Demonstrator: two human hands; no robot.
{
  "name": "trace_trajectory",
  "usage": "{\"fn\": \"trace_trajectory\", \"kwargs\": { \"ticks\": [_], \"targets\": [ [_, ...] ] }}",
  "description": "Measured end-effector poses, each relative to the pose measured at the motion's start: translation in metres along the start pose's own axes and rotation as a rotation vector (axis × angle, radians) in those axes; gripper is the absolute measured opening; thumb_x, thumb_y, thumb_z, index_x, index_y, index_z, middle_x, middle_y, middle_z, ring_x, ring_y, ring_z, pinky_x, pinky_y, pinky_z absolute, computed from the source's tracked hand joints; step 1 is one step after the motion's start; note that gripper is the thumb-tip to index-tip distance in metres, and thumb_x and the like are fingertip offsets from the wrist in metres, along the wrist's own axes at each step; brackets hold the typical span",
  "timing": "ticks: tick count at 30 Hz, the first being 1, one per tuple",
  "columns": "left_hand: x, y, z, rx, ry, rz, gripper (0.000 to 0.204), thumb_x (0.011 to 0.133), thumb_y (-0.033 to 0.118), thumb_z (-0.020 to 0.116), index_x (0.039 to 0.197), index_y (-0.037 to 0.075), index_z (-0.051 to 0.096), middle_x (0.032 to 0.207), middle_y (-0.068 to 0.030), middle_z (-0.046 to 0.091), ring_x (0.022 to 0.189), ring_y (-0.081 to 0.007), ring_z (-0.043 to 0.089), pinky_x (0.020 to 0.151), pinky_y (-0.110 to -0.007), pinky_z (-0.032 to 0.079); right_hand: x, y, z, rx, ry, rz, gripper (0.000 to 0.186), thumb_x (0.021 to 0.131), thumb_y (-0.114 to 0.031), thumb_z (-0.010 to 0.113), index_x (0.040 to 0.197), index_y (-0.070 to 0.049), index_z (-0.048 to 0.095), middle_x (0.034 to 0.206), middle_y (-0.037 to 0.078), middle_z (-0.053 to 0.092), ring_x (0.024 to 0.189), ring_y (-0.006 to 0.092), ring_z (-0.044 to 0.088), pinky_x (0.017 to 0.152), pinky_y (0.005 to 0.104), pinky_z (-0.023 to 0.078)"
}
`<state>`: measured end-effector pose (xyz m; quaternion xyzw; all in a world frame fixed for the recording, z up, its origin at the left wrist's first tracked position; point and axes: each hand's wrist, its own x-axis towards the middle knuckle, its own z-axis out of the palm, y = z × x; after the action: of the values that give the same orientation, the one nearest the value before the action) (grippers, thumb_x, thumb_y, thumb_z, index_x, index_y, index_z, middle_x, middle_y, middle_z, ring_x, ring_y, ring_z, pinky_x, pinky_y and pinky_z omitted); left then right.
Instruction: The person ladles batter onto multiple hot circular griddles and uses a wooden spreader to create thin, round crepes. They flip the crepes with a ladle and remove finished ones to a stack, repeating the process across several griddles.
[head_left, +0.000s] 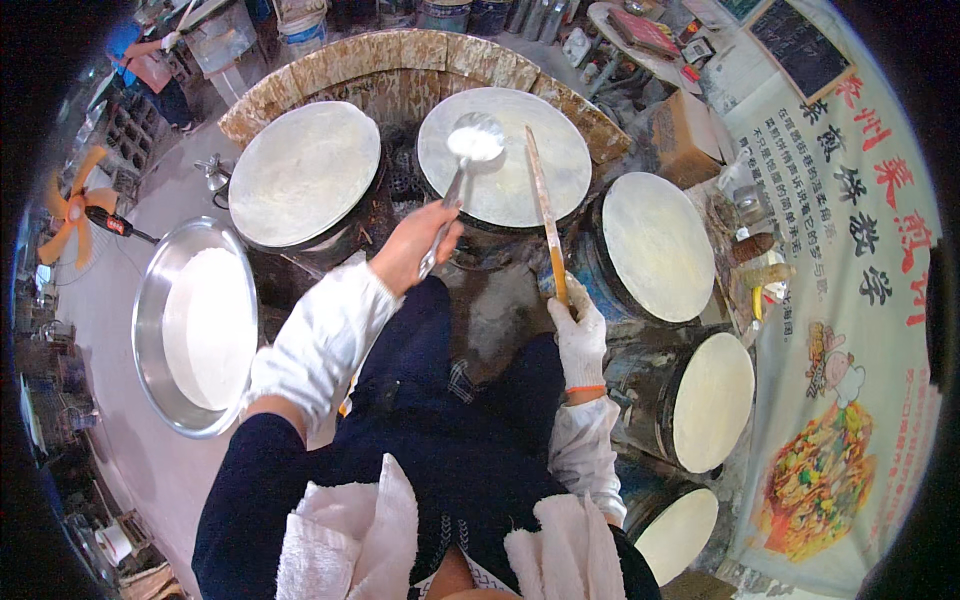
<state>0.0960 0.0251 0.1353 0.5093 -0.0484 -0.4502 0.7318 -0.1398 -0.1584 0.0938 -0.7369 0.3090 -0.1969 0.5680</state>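
Observation:
My bare left hand [415, 245] is wrapped round the handle of a metal ladle [476, 140]. The ladle's bowl is over the round griddle [550, 120] straight ahead, whose top is pale; glare leaves it unclear whether the bowl holds anything. In a white glove, my right hand [580, 335] grips the lower end of a long, flat wooden stick [545, 205]. That stick points away from me, its far end above the right part of the same griddle. To my left stands a wide steel basin [150, 365] holding a white batter-like mass [212, 330].
Another pale round griddle [305, 172] is at the far left. Several more curve down my right side, including the nearest one [713, 402]. A low curved wall [400, 55] backs the far griddles. An orange fan [77, 210] stands left; a person [150, 70] works far left.

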Motion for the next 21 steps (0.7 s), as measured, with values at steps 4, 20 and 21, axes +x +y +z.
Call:
{"fn": "trace_trajectory", "kwargs": {
  "ticks": [4, 20, 21],
  "targets": [
    [0.082, 0.003, 0.015, 0.219, 0.037, 0.077, 0.012, 0.101, 0.017, 0.049, 0.101, 0.005, 0.051, 0.066, -0.0009, 0.052, 0.045, -0.0099, 0.046, 0.04, -0.026, 0.037, 0.026, -0.011, 0.014, -0.171, 0.037, 0.002, 0.049, 0.09, -0.014, 0.07, 0.137, -0.003, 0.059, 0.124, 0.012, 0.069, 0.11, 0.0193, 0.067, 0.096, 0.03, 0.05],
    [0.084, 0.055, -0.018, -0.323, -0.122, -0.083, 0.031, 0.105, 0.017, 0.048, 0.132, 0.003, 0.049, 0.07, 0.0012, 0.05, 0.045, -0.0071, 0.042, 0.039, -0.021, 0.038, 0.03, -0.016, 0.013, -0.005, 0.123, 0.135, 0.05, 0.091, -0.016, 0.069, 0.138, 0.0, 0.058, 0.128, 0.014, 0.066, 0.113, 0.0202, 0.064, 0.096, 0.0302, 0.048],
    [0.075, 0.055, -0.017, -0.372, -0.136, -0.032, 0.034, 0.105, 0.017, 0.047, 0.136, 0.003, 0.048, 0.07, 0.0016, 0.05, 0.046, -0.0068, 0.042, 0.039, -0.021, 0.038, 0.031, -0.018, 0.014, -0.031, 0.124, 0.138, 0.05, 0.091, -0.016, 0.069, 0.138, -0.001, 0.058, 0.129, 0.014, 0.066, 0.113, 0.0203, 0.064, 0.096, 0.0302, 0.048]
  ]
}}
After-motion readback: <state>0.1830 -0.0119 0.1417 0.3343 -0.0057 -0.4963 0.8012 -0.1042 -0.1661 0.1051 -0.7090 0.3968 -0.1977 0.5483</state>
